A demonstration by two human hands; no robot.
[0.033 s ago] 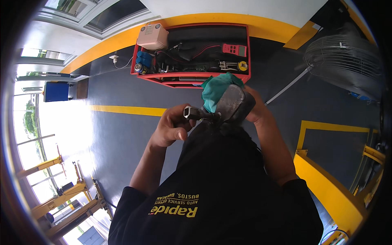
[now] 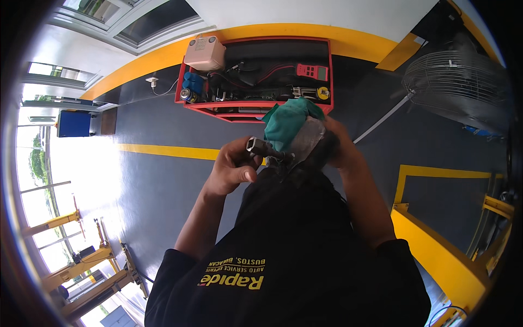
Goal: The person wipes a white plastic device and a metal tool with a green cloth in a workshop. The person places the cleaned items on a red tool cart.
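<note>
Between my hands, close to my body, is a dark grey metal part (image 2: 306,137) with a rounded, worn body and a short hollow end like a socket (image 2: 259,146) pointing left. Its exact kind cannot be made out, and its right side is blurred. My left hand (image 2: 233,168) curls its fingers behind the hollow end, thumb standing apart. My right hand (image 2: 339,143) is closed around the right side of the body, its fingers mostly hidden. A crumpled green cloth (image 2: 286,124) lies against the far side of the part; which hand presses it is hidden.
Beyond my hands stands a red tool cart (image 2: 256,39) with a red multimeter (image 2: 312,72), a pale case (image 2: 205,53), and a yellow tape measure (image 2: 322,93). A large fan (image 2: 455,82) stands at right. Yellow lift parts (image 2: 436,253) are at lower right, more (image 2: 90,259) at lower left.
The metal part has turned in my right hand, so its rounded face is tilted and smeared. The cloth has shifted slightly left with it. My left hand has barely moved.
</note>
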